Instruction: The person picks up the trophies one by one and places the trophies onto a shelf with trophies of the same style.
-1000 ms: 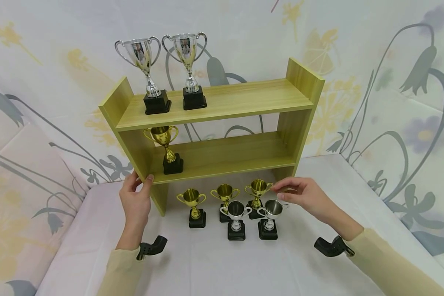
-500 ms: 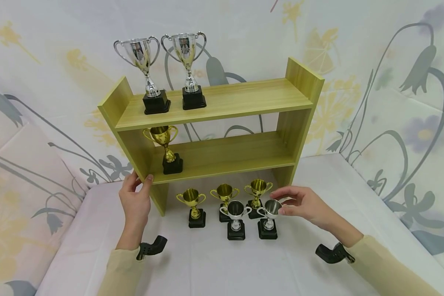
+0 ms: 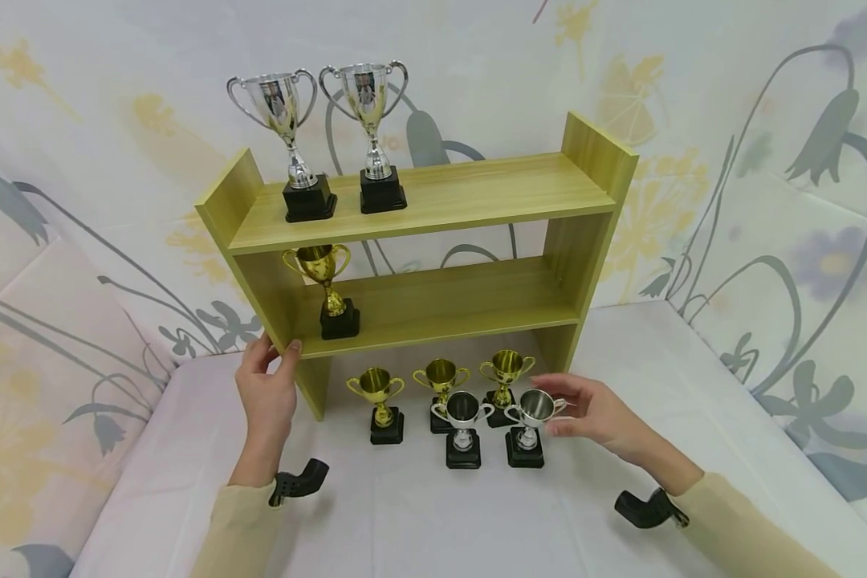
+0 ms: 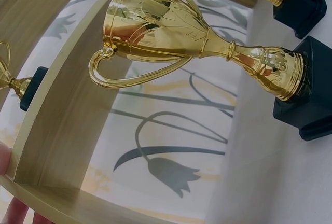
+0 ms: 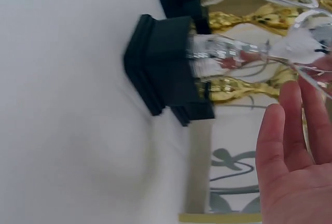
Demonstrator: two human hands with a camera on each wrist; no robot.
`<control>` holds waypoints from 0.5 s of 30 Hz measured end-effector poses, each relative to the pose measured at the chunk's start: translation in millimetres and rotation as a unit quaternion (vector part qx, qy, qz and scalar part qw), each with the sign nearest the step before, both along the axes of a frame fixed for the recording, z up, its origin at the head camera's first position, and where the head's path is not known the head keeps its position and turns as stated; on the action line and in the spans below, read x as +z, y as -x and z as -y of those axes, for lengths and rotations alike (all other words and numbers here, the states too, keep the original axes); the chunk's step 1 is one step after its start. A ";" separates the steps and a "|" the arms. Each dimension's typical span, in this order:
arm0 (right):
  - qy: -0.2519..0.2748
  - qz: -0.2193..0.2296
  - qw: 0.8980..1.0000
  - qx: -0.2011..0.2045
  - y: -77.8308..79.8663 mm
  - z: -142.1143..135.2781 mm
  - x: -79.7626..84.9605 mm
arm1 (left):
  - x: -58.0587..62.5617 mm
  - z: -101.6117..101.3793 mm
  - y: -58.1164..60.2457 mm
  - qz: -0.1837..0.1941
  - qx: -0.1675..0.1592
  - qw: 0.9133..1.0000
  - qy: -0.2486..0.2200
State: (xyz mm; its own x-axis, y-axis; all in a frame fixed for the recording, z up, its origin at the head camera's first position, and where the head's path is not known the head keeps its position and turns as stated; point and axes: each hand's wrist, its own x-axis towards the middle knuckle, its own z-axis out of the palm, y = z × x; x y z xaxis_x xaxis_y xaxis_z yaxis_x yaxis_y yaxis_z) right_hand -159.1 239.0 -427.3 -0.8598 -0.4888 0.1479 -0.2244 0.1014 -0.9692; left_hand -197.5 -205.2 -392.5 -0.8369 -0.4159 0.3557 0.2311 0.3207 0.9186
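In the head view my left hand (image 3: 269, 393) grips the lower left side of the wooden shelf (image 3: 433, 341), thumb at the front edge and fingers on the outer side. My right hand (image 3: 592, 413) is around the right side of a small silver trophy cup (image 3: 526, 441), fingers behind and thumb in front, near its handle. The right wrist view shows fairly straight fingers (image 5: 270, 136) beside this silver trophy (image 5: 166, 58); whether they touch it is unclear. Another silver trophy (image 3: 463, 449) stands left of it. Behind are gold trophies, one left (image 3: 386, 425), one middle (image 3: 439, 377), one right (image 3: 506, 369).
Two larger silver trophies, one at the left (image 3: 309, 197) and one beside it (image 3: 381, 189), stand on the top board. A gold trophy (image 3: 338, 317) occupies the left end of the middle board. White cloth (image 3: 419, 530) covers the table; patterned fabric (image 3: 477, 72) hangs behind.
My right hand has come down from above the right silver trophy to beside its cup and handle. The left hand keeps its grip on the shelf.
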 end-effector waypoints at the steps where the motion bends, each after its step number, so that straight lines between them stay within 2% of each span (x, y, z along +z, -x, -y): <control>1: 0.005 0.007 1.000 0.003 -0.7 0.8 -2.0 | 0.1 -0.2 0.2 0.001 0.000 1.000 0.000; 8: 0.038 0.040 0.998 0.013 -4.1 6.1 -14.8 | -0.2 -0.6 1.2 -0.002 -0.002 1.000 -0.004; 15: 0.027 0.043 0.999 -0.015 -4.6 9.0 -25.7 | -0.7 -0.3 0.8 0.003 0.002 1.000 0.003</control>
State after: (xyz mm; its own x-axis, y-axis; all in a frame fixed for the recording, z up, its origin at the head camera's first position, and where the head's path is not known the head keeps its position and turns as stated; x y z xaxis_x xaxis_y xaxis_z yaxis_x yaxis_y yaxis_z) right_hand -154.5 230.0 -453.0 -0.8846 -0.4561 0.0975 -0.1373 0.0548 -0.9890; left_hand -198.3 -204.9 -393.1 -0.8380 -0.4164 0.3526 0.2240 0.3266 0.9182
